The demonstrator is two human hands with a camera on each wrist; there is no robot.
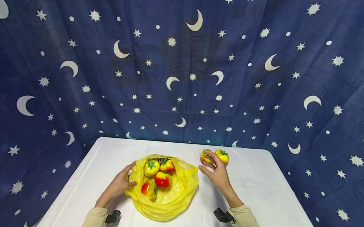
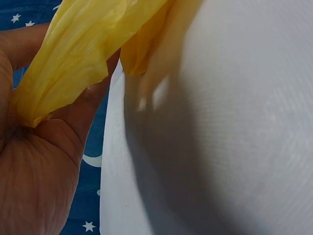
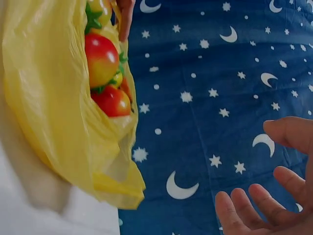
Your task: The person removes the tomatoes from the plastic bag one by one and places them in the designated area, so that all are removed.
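Observation:
The yellow plastic bag (image 1: 161,213) stands with its mouth wide, several red-and-yellow tomatoes (image 1: 163,180) inside it. At its left rim, my left hand (image 1: 118,184) holds the plastic between thumb and fingers; the left wrist view shows the film (image 2: 78,63) running into the hand. To the right of the bag is my right hand (image 1: 218,175), fingers spread and gently bent with nothing held, also clear in the right wrist view. Its fingers partly cover a yellow tomato (image 1: 204,156); whether they touch it I cannot tell. A second yellow tomato (image 1: 223,157) sits right beside that one.
A white cloth (image 1: 251,196) covers the table, whose far edge meets a dark blue curtain (image 1: 157,126) with moons and stars. Black wrist straps (image 1: 223,215) sit at both cuffs. Dark print shows on the bag's far rim.

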